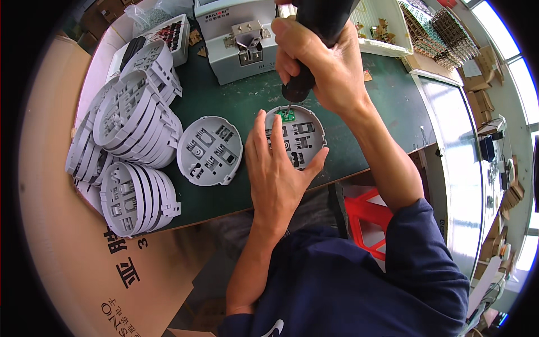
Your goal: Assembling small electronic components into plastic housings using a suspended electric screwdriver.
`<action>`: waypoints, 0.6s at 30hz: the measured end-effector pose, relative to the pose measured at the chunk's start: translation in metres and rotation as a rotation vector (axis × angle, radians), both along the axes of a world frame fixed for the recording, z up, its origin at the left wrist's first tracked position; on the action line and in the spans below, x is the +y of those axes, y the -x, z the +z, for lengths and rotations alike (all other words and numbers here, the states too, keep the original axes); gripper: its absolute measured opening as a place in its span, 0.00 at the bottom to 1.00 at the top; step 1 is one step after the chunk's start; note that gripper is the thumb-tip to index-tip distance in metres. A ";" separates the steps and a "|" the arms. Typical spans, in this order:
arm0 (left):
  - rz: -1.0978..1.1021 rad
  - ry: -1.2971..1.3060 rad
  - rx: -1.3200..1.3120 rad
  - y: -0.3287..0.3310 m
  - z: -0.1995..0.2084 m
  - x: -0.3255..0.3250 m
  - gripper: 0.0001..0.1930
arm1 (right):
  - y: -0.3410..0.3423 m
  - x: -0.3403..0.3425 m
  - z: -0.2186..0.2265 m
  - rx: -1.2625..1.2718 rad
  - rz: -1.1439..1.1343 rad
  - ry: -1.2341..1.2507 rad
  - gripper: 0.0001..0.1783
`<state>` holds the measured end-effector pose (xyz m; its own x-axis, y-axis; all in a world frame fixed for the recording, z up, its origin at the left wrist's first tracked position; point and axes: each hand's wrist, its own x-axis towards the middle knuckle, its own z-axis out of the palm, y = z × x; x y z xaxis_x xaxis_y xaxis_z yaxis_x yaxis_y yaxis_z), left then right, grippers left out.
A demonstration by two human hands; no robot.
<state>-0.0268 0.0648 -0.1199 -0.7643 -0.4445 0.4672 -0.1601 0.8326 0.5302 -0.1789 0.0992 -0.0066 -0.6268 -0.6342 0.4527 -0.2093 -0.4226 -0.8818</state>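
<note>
My right hand [331,62] is wrapped round a black electric screwdriver [325,25], which points down. Its bit meets a small green circuit board [287,115] at the far edge of a round grey plastic housing [311,126]. My left hand [278,174] spans that housing from the near side, thumb at the right rim, fingers stretched over its left part; it holds the housing on the table. One fingertip lies close beside the board. A second grey housing [209,150], with cut-outs and no board in it, lies flat just left of my left hand.
Stacks of grey housings [135,118] lean together along the table's left side. A light grey boxy machine [241,42] stands at the back. White trays of small parts [382,33] flank it. The green table [387,112] ends near my waist; a red stool [368,219] stands below.
</note>
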 end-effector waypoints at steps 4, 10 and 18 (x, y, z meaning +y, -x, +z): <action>0.001 -0.016 0.018 0.002 0.000 0.001 0.46 | -0.002 0.002 0.002 -0.023 0.077 -0.173 0.12; 0.005 -0.005 0.002 0.002 0.000 0.000 0.47 | -0.012 -0.002 0.008 0.034 0.035 -0.130 0.12; 0.003 -0.015 0.025 0.004 -0.001 0.000 0.47 | -0.003 -0.012 -0.002 0.169 0.027 -0.152 0.19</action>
<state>-0.0303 0.0643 -0.1210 -0.7509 -0.4536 0.4799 -0.1489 0.8243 0.5462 -0.1763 0.0872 -0.0089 -0.5319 -0.7188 0.4477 -0.3497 -0.2950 -0.8892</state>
